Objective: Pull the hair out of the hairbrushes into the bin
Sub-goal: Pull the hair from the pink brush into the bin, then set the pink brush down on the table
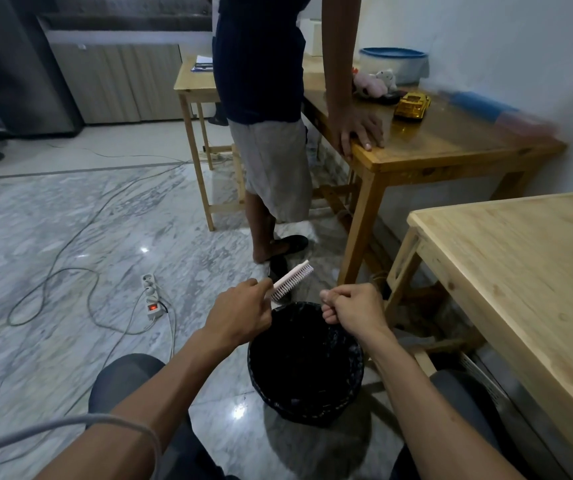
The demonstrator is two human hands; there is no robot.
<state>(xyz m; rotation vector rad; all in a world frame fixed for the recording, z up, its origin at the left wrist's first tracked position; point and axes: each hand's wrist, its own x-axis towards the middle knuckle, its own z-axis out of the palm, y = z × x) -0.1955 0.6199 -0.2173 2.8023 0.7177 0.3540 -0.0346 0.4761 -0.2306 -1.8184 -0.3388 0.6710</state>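
A pale hairbrush (292, 280) is held by its handle in the left hand (240, 315), fingers clamped round it, just beyond the far rim of the black bin (307, 363). Its long axis is angled up and to the right, bristles turned toward the right hand (350, 308). That hand, the nearer to the bristles, is poised above the bin's far edge with fingertips pinched together; whether hair is caught between them cannot be told.
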